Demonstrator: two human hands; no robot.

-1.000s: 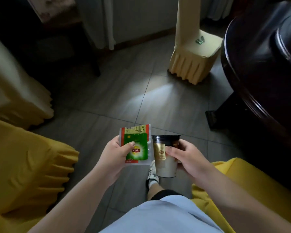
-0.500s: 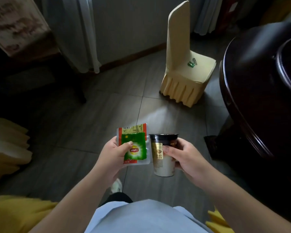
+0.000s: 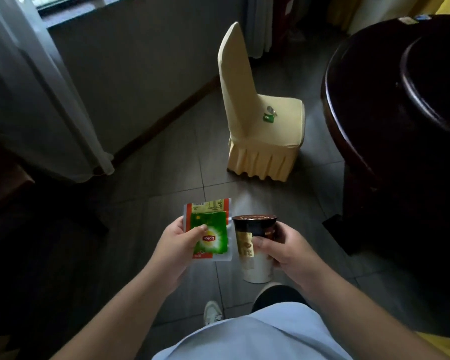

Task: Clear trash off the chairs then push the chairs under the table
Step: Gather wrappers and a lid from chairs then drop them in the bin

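while the right hand wraps round a lidded coffee cup, its contents hidden, the left hand pinches flat green and red wrappers just beside it. farther off, a cream-covered chair stands left of the dark table, a small green scrap on its seat.

Left hand holds wrappers, right hand holds cup upright, just right of wrappers, nearly touching. Both in front of person's torso, above floor. Chair ahead, well apart from hands, w/ small trash piece on its seat. Table to right of chair, seat edge near table rim. Curtain & wall far left, behind chair. Shoe on floor below hands.
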